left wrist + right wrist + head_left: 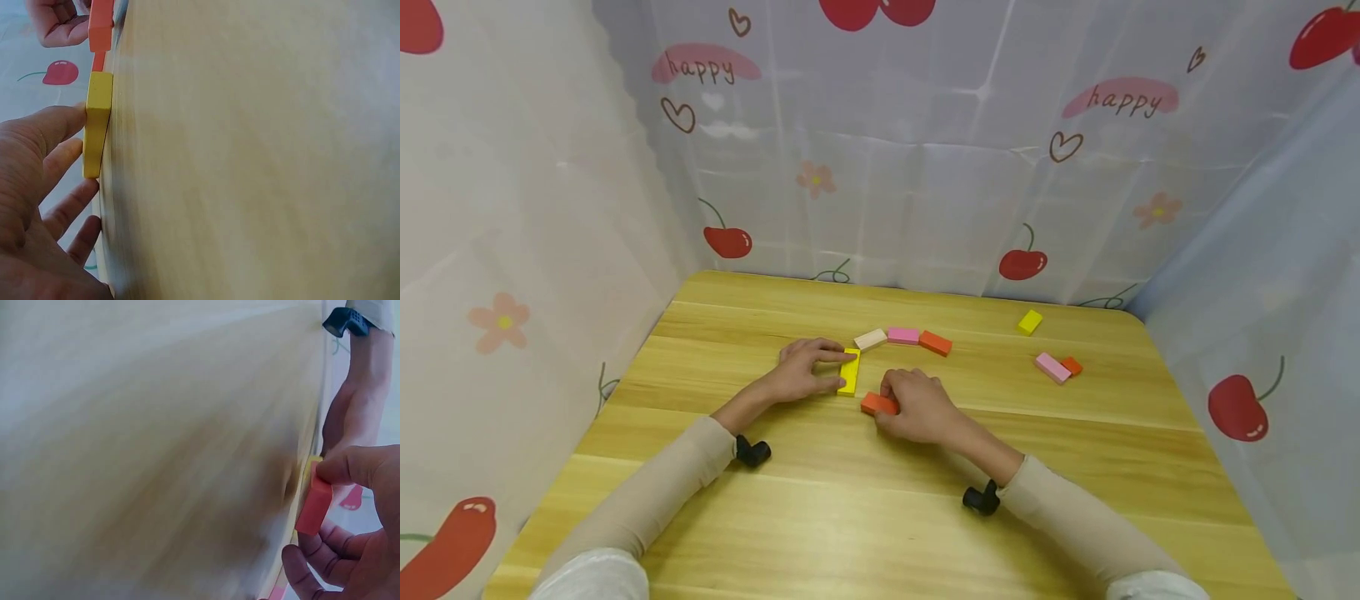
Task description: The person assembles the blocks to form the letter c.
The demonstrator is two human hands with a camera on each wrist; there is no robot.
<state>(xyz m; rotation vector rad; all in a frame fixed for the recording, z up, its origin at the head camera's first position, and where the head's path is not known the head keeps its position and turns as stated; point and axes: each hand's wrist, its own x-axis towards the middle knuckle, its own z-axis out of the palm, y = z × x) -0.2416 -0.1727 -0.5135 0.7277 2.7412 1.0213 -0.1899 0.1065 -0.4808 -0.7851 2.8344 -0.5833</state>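
My right hand (920, 406) pinches an orange block (878, 404) between thumb and fingers, low over the wooden table. In the right wrist view the same orange block (315, 506) overlaps the yellow one behind it. To its left, my left hand (807, 371) has extended fingers touching a yellow block (849, 372) that lies lengthwise away from me. The left wrist view has the thumb and a finger against one long side of this yellow block (97, 125). Beyond the hands, a cream block (870, 339), a pink block (903, 336) and another orange block (936, 342) form a curved row.
At the table's right, a light pink block (1053, 367) lies against a small orange block (1072, 366). Farther back is a separate yellow block (1030, 322). A printed curtain (917, 208) with cherries and flowers encloses the wooden table (820, 517) at the back and sides.
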